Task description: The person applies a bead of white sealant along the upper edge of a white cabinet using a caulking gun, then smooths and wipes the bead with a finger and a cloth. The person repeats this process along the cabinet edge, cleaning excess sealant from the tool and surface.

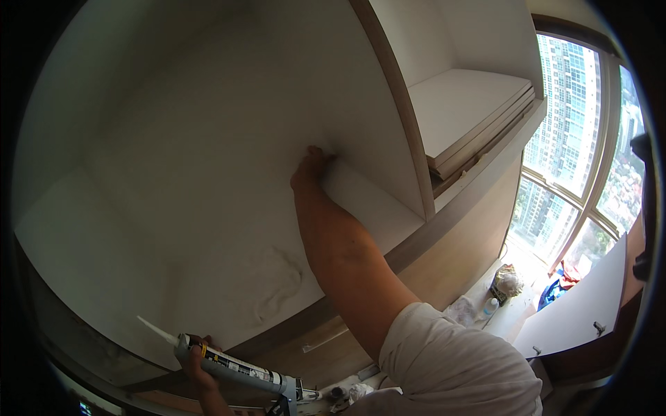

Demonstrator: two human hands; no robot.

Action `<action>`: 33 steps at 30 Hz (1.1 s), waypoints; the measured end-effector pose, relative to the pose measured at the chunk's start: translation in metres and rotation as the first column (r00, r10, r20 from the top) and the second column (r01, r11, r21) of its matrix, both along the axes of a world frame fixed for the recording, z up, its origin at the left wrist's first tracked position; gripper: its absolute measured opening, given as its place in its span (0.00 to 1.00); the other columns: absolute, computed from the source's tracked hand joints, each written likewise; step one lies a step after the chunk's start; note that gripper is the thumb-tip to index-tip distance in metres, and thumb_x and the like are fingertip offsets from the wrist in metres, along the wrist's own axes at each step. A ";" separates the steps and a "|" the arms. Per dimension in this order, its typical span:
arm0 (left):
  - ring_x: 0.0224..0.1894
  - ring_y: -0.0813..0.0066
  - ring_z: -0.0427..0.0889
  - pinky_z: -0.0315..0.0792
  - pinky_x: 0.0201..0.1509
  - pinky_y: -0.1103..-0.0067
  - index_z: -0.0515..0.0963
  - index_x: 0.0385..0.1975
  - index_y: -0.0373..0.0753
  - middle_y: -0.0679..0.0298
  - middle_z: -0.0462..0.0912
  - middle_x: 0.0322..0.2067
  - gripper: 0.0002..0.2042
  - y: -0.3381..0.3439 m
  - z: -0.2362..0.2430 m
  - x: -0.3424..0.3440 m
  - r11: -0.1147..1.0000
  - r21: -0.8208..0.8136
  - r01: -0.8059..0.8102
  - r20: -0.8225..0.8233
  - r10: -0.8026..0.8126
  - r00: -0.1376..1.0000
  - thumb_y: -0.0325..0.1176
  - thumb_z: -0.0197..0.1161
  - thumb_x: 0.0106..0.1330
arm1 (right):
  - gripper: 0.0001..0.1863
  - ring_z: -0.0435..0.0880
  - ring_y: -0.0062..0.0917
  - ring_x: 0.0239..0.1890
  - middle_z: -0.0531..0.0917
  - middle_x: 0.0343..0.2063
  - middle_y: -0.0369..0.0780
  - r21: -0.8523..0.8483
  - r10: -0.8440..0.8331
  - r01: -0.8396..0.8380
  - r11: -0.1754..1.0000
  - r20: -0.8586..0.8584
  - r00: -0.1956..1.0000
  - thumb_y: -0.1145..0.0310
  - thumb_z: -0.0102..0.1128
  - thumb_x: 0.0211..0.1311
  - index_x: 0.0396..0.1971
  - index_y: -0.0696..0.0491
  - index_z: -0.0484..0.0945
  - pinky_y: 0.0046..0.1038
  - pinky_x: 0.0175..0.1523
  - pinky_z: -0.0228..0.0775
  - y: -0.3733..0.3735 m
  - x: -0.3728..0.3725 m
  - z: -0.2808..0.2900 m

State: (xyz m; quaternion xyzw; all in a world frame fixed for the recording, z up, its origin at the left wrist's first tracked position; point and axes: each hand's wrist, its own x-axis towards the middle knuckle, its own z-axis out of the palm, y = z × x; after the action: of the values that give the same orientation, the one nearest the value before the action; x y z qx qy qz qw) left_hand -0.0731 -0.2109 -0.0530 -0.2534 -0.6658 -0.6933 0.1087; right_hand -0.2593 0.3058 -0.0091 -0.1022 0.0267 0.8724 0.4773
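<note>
My left hand is closed around a caulking gun at the lower left. The gun carries a sealant cartridge, and its pale nozzle points up and left, over the cabinet's bottom panel. My right arm reaches deep into the white cabinet. At the inner corner, where back, side and bottom panels meet, my right hand presses with curled fingers against the seam. Shade and the hand itself hide most of those fingers. A crumpled, whitish translucent strip or smear lies on the bottom panel left of my forearm.
Right of the cabinet's divider, loose boards lie stacked in another compartment. A tall window stands at the right. Below it are a bottle, bags and a white door panel with hinges.
</note>
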 end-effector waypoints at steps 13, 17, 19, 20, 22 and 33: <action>0.30 0.67 0.84 0.81 0.55 0.66 0.72 0.44 0.35 0.62 0.74 0.33 0.24 0.003 0.000 0.002 0.999 -0.030 -0.020 -0.059 0.018 0.998 0.51 0.67 0.62 | 0.28 0.70 0.16 0.27 0.75 0.29 0.30 0.038 0.067 -0.065 0.997 -0.053 0.996 0.67 0.53 0.70 0.69 0.39 0.63 0.21 0.29 0.62 -0.009 0.018 0.004; 0.30 0.66 0.84 0.80 0.58 0.64 0.72 0.44 0.35 0.62 0.74 0.33 0.25 0.003 0.000 0.006 0.998 -0.027 -0.058 -0.023 0.057 0.998 0.52 0.68 0.62 | 0.14 0.67 0.18 0.26 0.73 0.30 0.31 0.039 0.012 -0.011 0.999 -0.025 1.000 0.66 0.54 0.69 0.53 0.44 0.69 0.23 0.33 0.62 0.006 -0.016 -0.002; 0.29 0.66 0.84 0.79 0.59 0.64 0.72 0.44 0.35 0.62 0.74 0.33 0.25 0.003 -0.001 0.007 0.997 -0.017 -0.078 -0.006 0.078 0.997 0.52 0.68 0.62 | 0.12 0.65 0.19 0.26 0.72 0.30 0.31 0.057 0.029 -0.030 0.998 0.013 1.000 0.66 0.55 0.69 0.50 0.44 0.69 0.23 0.35 0.63 0.013 -0.027 -0.004; 0.29 0.66 0.84 0.79 0.60 0.63 0.72 0.45 0.35 0.62 0.75 0.34 0.25 0.003 -0.001 0.007 0.997 -0.017 -0.076 -0.010 0.076 0.997 0.52 0.68 0.62 | 0.15 0.65 0.19 0.26 0.71 0.30 0.31 0.070 0.043 -0.048 0.996 0.068 0.997 0.66 0.55 0.69 0.53 0.44 0.68 0.23 0.36 0.63 0.016 -0.029 -0.002; 0.30 0.65 0.85 0.79 0.59 0.63 0.72 0.45 0.36 0.61 0.75 0.34 0.26 0.002 -0.002 0.005 0.998 -0.026 -0.060 -0.024 0.059 0.998 0.52 0.68 0.61 | 0.22 0.65 0.19 0.26 0.70 0.29 0.31 0.096 0.052 -0.057 0.994 0.053 0.997 0.67 0.55 0.68 0.61 0.43 0.66 0.23 0.36 0.63 0.017 -0.027 0.004; 0.27 0.65 0.85 0.79 0.61 0.63 0.72 0.44 0.36 0.61 0.75 0.35 0.23 0.001 -0.004 0.002 1.000 -0.015 -0.008 -0.055 0.008 0.998 0.49 0.67 0.62 | 0.62 0.67 0.20 0.34 0.69 0.44 0.33 0.200 0.101 -0.099 0.975 -0.002 0.995 0.73 0.55 0.53 0.82 0.35 0.24 0.28 0.48 0.65 -0.013 0.053 0.054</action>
State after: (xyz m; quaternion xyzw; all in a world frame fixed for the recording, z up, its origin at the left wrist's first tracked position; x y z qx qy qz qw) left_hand -0.0713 -0.2095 -0.0569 -0.2706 -0.6689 -0.6804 0.1278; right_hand -0.2063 0.2930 0.0447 -0.0496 -0.0630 0.8942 0.4405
